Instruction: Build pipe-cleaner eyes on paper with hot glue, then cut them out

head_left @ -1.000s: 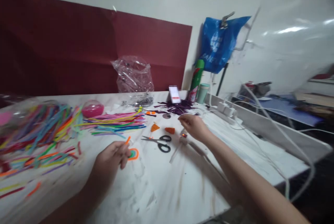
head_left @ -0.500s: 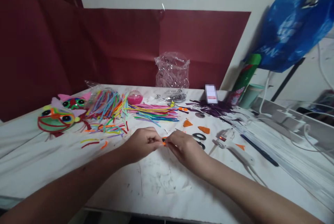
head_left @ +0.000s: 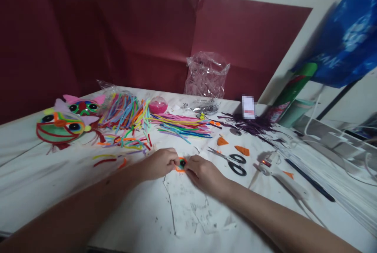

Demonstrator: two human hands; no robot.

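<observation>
Although the orange-rimmed eye piece (head_left: 179, 169) already carries its black pupil (head_left: 183, 163), it appears unattached to either big-eyed face (head_left: 60, 129) near the table's (head_left: 132, 213) far-left corner. Piece lies back from the front edge: left hand (head_left: 165, 162) pinches its left rim, right hand (head_left: 203, 171) its right; forearms (head_left: 273, 209) converge inward.

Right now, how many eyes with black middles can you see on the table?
5. One eye is between the left hand and right hand, two are on the front toy, and two on the toy behind it. Others may be hidden.
</observation>
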